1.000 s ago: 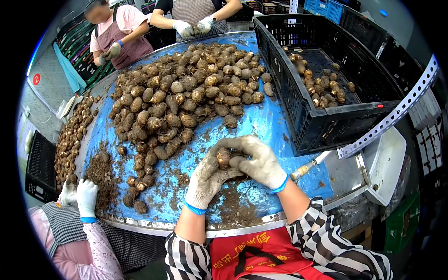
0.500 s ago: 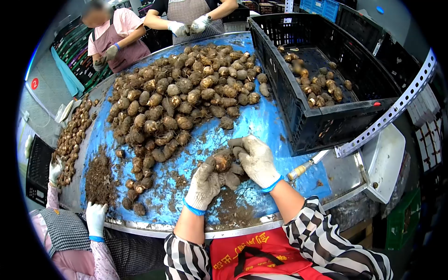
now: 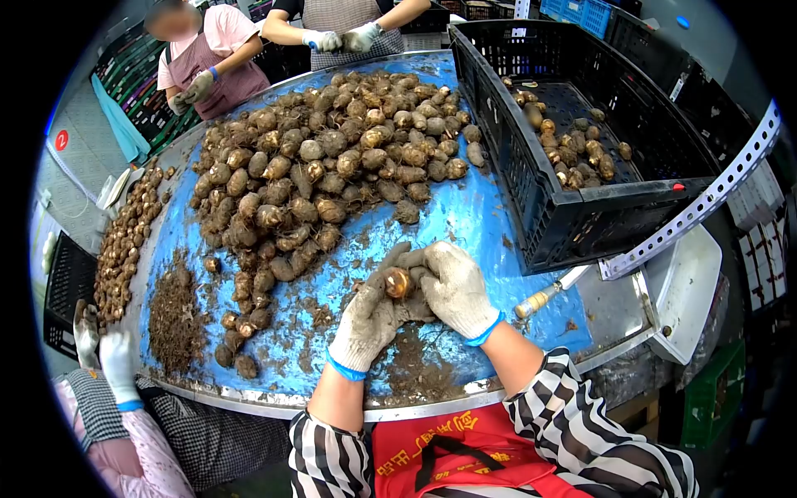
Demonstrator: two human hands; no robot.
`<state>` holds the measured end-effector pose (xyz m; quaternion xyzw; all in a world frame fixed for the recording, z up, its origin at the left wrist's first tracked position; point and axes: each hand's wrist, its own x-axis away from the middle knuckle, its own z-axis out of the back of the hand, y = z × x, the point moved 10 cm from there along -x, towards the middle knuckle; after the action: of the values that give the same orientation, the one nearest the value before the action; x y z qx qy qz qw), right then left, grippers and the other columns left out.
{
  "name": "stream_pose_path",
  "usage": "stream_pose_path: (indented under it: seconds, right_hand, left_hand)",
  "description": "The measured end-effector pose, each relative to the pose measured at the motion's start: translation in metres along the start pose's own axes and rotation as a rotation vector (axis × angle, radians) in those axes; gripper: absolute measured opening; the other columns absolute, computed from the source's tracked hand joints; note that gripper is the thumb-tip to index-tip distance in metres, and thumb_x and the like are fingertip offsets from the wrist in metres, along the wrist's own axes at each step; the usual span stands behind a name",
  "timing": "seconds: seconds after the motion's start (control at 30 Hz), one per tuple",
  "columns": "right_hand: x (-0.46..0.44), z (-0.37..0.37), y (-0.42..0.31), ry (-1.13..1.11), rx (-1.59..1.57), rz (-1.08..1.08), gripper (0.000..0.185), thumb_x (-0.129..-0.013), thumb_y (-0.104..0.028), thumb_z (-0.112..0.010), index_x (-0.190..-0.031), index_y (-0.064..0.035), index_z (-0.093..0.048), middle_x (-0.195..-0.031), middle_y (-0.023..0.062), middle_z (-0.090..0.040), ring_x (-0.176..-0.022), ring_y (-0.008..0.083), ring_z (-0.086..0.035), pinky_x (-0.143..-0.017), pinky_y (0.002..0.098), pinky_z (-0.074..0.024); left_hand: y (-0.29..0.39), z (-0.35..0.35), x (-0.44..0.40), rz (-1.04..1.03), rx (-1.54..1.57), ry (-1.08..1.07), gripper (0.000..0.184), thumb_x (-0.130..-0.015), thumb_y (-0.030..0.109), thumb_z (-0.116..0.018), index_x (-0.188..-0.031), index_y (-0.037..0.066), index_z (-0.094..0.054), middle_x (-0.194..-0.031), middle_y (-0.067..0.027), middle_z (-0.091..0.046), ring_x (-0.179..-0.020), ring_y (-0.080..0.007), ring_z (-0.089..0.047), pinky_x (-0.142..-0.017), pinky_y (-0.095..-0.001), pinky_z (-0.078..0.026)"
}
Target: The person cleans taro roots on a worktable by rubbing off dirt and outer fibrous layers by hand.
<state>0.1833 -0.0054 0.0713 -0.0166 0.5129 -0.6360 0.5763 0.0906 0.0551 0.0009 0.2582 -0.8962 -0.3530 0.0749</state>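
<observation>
A brown taro corm (image 3: 398, 283) with a pale orange cut end sits between my two gloved hands, above the near part of the table. My left hand (image 3: 366, 322), in a soiled white knit glove, has its fingers closed around the taro from the left. From the other side my right hand (image 3: 457, 286) presses its fingers against it; those fingertips are partly hidden. Beyond my hands lies a large heap of soil-covered taro (image 3: 332, 158) with hairy roots. Right of my right hand is a knife (image 3: 538, 300) with a wooden handle, lying on the blue sheet.
A black crate (image 3: 581, 199) at the right holds several taro. A perforated metal strip (image 3: 697, 222) slants beside it, near a white bin (image 3: 691, 286). Loose soil (image 3: 176, 319) lies left on the blue sheet. Co-workers stand across the table and at the left, near smaller taro (image 3: 124, 257).
The taro in my hands has turned, so its cut end now faces me. The left co-worker's gloved hands have moved closer together, away from the soil pile.
</observation>
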Motion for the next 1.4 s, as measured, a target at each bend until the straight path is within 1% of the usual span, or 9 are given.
stream_pose_path:
  seconds: [0.17, 0.33, 0.5, 0.7, 0.83, 0.97, 1.1, 1.13, 1.4]
  right_hand:
    - [-0.002, 0.004, 0.011, -0.009, 0.008, -0.112, 0.023, -0.081, 0.002, -0.060, -0.102, -0.0001, -0.070, -0.097, 0.0167, -0.068, -0.088, 0.0353, -0.065, -0.080, 0.0421, -0.0534]
    - [-0.004, 0.002, -0.027, 0.010, -0.030, 0.132, 0.030, -0.075, -0.002, -0.071, -0.106, -0.0003, -0.071, -0.097, 0.0152, -0.070, -0.085, 0.0327, -0.065, -0.079, 0.0419, -0.0529]
    - [0.006, -0.006, -0.029, 0.019, 0.149, 0.230, 0.030, -0.074, -0.005, -0.073, -0.104, -0.0029, -0.072, -0.088, 0.0127, -0.067, -0.083, 0.0329, -0.064, -0.077, 0.0433, -0.0512]
    - [0.003, -0.002, 0.004, 0.027, 0.083, -0.005, 0.018, -0.077, -0.004, -0.064, -0.093, -0.0077, -0.070, -0.088, 0.0121, -0.066, -0.084, 0.0343, -0.063, -0.077, 0.0457, -0.0506]
    - [-0.001, 0.011, 0.030, 0.047, 0.001, -0.223, 0.021, -0.083, -0.006, -0.060, -0.100, -0.0061, -0.072, -0.087, 0.0130, -0.066, -0.090, 0.0346, -0.064, -0.084, 0.0440, -0.0518]
    - [-0.005, 0.002, 0.003, -0.114, -0.185, -0.091, 0.031, -0.085, -0.002, -0.061, -0.114, -0.0002, -0.071, -0.093, 0.0158, -0.066, -0.085, 0.0291, -0.064, -0.082, 0.0374, -0.0525]
    - [0.003, -0.015, 0.009, -0.222, -0.173, -0.235, 0.031, -0.087, -0.006, -0.064, -0.117, -0.0010, -0.071, -0.095, 0.0158, -0.066, -0.088, 0.0282, -0.065, -0.083, 0.0351, -0.0524]
    - [0.009, -0.018, 0.019, -0.199, -0.341, -0.442, 0.030, -0.087, -0.006, -0.065, -0.116, -0.0008, -0.072, -0.093, 0.0161, -0.066, -0.087, 0.0301, -0.067, -0.081, 0.0352, -0.0530]
    - [0.010, -0.015, 0.015, -0.084, -0.079, -0.255, 0.015, -0.087, -0.007, -0.065, -0.100, 0.0013, -0.067, -0.090, 0.0160, -0.069, -0.082, 0.0253, -0.068, -0.077, 0.0366, -0.0534]
  left_hand:
    - [-0.005, 0.008, 0.003, 0.050, 0.068, -0.145, 0.076, -0.098, 0.049, -0.058, -0.149, -0.003, -0.036, -0.131, -0.0250, -0.059, -0.111, -0.0361, -0.066, -0.091, -0.0531, -0.058]
    - [-0.005, 0.041, 0.006, -0.017, 0.169, 0.184, 0.055, -0.102, 0.047, -0.053, -0.131, 0.000, -0.054, -0.112, -0.0174, -0.069, -0.101, -0.0293, -0.070, -0.087, -0.0465, -0.060]
    - [-0.003, 0.022, 0.004, 0.026, -0.065, 0.070, 0.068, -0.095, 0.050, -0.064, -0.140, 0.001, -0.049, -0.122, -0.0127, -0.065, -0.104, -0.0255, -0.069, -0.090, -0.0443, -0.060]
    - [0.000, -0.003, 0.001, 0.064, -0.084, -0.012, 0.075, -0.091, 0.049, -0.069, -0.141, -0.004, -0.048, -0.127, -0.0165, -0.063, -0.109, -0.0298, -0.067, -0.093, -0.0460, -0.058]
    - [-0.002, 0.016, 0.002, 0.030, 0.011, -0.033, 0.076, -0.091, 0.042, -0.070, -0.145, -0.006, -0.043, -0.129, -0.0201, -0.062, -0.110, -0.0364, -0.067, -0.094, -0.0522, -0.058]
    - [0.006, 0.011, 0.002, -0.030, 0.023, 0.010, 0.078, -0.092, 0.042, -0.068, -0.148, -0.003, -0.038, -0.137, -0.0203, -0.056, -0.117, -0.0359, -0.063, -0.095, -0.0531, -0.057]
    - [0.002, 0.021, 0.001, -0.021, -0.102, 0.027, 0.084, -0.093, 0.051, -0.065, -0.150, -0.002, -0.035, -0.137, -0.0185, -0.055, -0.115, -0.0320, -0.064, -0.087, -0.0477, -0.061]
    - [0.001, 0.018, 0.001, 0.004, -0.144, 0.006, 0.088, -0.093, 0.056, -0.063, -0.151, -0.002, -0.033, -0.136, -0.0173, -0.057, -0.113, -0.0279, -0.065, -0.085, -0.0427, -0.061]
    - [0.012, 0.026, 0.000, -0.086, -0.413, 0.166, 0.089, -0.091, 0.062, -0.062, -0.149, -0.002, -0.039, -0.128, -0.0141, -0.063, -0.107, -0.0212, -0.066, -0.084, -0.0317, -0.058]
